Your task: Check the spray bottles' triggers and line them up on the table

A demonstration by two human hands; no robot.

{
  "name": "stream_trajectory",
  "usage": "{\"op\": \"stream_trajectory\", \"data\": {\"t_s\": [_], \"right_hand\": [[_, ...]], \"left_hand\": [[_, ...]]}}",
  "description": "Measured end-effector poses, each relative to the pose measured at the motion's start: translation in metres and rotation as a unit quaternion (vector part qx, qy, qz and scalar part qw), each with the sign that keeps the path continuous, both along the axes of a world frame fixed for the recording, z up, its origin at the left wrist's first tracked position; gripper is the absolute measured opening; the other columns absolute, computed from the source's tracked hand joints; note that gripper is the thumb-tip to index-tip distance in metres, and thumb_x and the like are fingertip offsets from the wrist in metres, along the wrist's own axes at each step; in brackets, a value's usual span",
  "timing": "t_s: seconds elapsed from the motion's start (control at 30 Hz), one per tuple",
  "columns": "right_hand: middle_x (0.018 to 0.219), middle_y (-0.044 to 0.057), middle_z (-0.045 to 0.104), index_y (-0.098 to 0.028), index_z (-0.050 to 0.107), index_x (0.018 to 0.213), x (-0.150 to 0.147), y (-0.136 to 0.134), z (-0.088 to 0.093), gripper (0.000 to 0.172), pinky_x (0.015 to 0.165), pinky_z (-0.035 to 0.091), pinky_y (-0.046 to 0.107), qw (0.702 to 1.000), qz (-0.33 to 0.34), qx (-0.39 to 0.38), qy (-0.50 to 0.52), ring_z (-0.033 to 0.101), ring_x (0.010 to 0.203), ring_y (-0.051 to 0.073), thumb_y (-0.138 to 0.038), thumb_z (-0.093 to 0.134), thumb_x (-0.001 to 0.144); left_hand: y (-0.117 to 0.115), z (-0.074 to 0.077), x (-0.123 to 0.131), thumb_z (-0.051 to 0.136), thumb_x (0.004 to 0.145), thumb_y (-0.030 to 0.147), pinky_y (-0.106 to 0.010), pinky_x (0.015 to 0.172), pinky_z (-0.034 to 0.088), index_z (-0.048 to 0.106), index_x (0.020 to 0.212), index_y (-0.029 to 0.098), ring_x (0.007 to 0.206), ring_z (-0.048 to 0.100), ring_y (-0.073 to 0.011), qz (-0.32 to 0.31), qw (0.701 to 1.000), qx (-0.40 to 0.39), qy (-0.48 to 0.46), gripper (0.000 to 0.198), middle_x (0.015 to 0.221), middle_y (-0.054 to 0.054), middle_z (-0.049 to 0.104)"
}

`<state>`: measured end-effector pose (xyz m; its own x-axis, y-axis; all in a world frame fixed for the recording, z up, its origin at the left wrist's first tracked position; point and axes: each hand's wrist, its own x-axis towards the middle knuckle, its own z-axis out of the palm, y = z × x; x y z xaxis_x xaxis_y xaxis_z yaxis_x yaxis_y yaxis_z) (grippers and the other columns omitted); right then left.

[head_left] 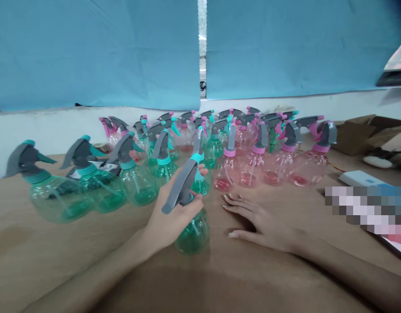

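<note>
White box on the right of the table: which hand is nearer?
Right. The right hand lies flat on the table, left of the white box and apart from it. The left hand is farther left, gripping a green spray bottle.

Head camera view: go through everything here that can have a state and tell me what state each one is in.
held green bottle, upright, spray head fitted
left hand, closed round that bottle's neck
right hand, open, flat on the table, holding nothing
other green bottles, upright, heads fitted
pink bottles, upright, heads fitted
</note>
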<state>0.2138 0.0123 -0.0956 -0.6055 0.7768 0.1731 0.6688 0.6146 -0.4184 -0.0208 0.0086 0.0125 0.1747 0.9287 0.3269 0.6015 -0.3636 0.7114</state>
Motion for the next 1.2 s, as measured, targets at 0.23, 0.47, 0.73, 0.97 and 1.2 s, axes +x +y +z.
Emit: {"op": "stream_trajectory", "data": {"t_s": [0.23,0.47,0.73,0.97,1.2], "right_hand": [[0.149,0.005,0.03,-0.024,0.036,0.14,0.001,-0.0002,-0.0009,0.066,0.112,0.023,0.048,1.0,0.006,0.003,0.019,0.026,0.137,0.025,-0.056,0.052,0.085],[0.149,0.005,0.03,-0.024,0.036,0.14,0.001,-0.0008,0.0006,0.066,0.112,0.024,0.049,1.0,0.006,-0.007,0.021,0.026,0.137,0.025,-0.056,0.052,0.085],[0.149,0.005,0.03,-0.025,0.037,0.14,0.0011,0.0003,-0.0008,0.065,0.111,0.025,0.048,1.0,0.009,-0.004,0.02,0.027,0.137,0.025,-0.057,0.051,0.085],[0.149,0.006,0.03,-0.021,0.038,0.14,0.0005,-0.0003,0.0012,0.068,0.112,0.024,0.046,1.0,0.003,-0.009,0.007,0.026,0.137,0.024,-0.058,0.05,0.085],[0.149,0.006,0.03,-0.023,0.037,0.14,0.0005,0.0,0.0,0.066,0.112,0.023,0.048,1.0,0.007,-0.003,0.018,0.025,0.137,0.024,-0.057,0.051,0.085]], "left_hand": [[-0.0003,0.0007,-0.0001,0.051,0.076,0.02,-0.027,0.072,0.05,0.052,0.116,0.029,0.078,0.063,-0.017,-0.017,1.0,-0.017,-0.006,0.041,0.111,0.002,0.065],[-0.0021,0.0039,-0.0015,0.049,0.07,0.012,-0.028,0.076,0.05,0.056,0.096,0.027,0.08,0.064,-0.0179,-0.051,0.998,-0.009,-0.032,0.031,0.095,0.002,0.067],[-0.0033,0.0069,-0.002,0.048,0.066,0.01,-0.029,0.08,0.049,0.055,0.08,0.024,0.079,0.061,-0.0174,-0.043,0.999,0.003,-0.032,0.021,0.086,0.001,0.064],[-0.0023,0.0031,-0.0016,0.052,0.072,0.019,-0.031,0.084,0.05,0.056,0.112,0.026,0.098,0.063,-0.0215,-0.058,0.997,-0.01,-0.055,0.041,0.1,-0.002,0.068],[-0.0053,0.0036,-0.0001,0.054,0.072,0.021,-0.031,0.071,0.052,0.056,0.119,0.028,0.078,0.066,-0.022,-0.002,1.0,-0.019,-0.003,0.048,0.089,-0.001,0.071]]}}
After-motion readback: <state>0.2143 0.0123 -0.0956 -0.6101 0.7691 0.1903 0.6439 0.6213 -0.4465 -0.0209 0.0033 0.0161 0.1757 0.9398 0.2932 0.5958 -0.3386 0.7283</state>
